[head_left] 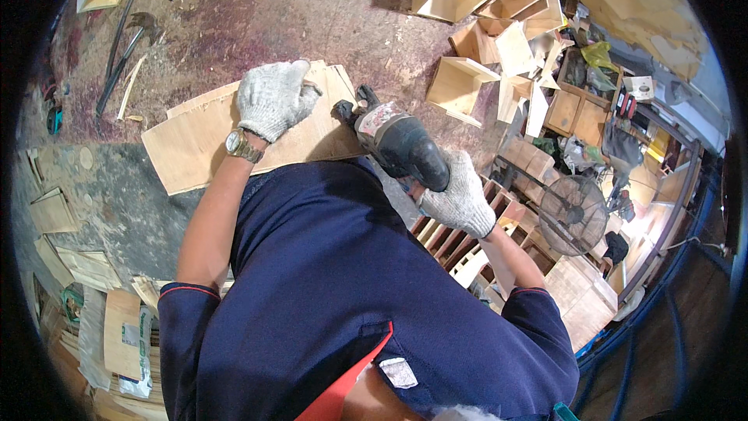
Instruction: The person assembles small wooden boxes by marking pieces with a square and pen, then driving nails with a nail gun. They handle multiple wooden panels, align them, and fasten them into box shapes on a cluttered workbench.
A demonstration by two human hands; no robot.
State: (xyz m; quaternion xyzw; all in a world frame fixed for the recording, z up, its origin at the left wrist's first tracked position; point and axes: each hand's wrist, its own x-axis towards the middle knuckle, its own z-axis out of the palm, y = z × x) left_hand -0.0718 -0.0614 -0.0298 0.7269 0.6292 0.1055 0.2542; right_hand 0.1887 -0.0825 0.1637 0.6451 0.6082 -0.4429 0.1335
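Note:
My left hand, in a white knitted glove, presses on a pale plywood board. Its fingers curl toward the board's far edge. Another thin board shows behind that edge, so the pieces seem stacked. My right hand, gloved too, is closed around the rear of a dark corded-type power tool with a rounded motor body. The tool's front end, partly hidden, lies at the right end of the plywood; whether it touches the wood I cannot tell.
A hammer and dark metal bars lie on the stained worktable at far left. Open plywood boxes crowd the far right. A black fan stands on the right near wooden drawers and clutter. Plywood offcuts lie at left.

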